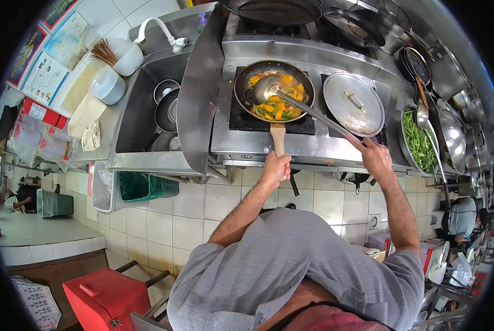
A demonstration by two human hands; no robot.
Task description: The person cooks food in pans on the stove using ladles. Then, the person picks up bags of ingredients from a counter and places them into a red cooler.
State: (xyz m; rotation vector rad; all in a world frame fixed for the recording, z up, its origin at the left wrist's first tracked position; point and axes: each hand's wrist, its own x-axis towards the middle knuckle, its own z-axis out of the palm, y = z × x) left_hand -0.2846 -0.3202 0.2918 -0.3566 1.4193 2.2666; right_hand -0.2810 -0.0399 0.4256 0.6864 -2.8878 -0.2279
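My left hand (276, 167) is wrapped round the light wooden handle (278, 139) of a dark frying pan (241, 91) on the stove. In the pan lie chopped orange and green vegetables (283, 110), a few of them up against the pan's wall. My right hand (376, 158) grips the long metal handle of a ladle (267, 89), whose round bowl rests among the vegetables at the pan's left middle. Right of the pan, a large round metal lid (353, 113) covers a pot or burner; what is under it is hidden.
A steel partition (200, 83) divides the stove from a sink (142, 118) holding pans. Green vegetables (418, 140) fill a bowl at the right, with spoons beside it. More pans (280, 12) stand behind. A green bin (148, 187) is below the sink; a person (462, 218) is at far right.
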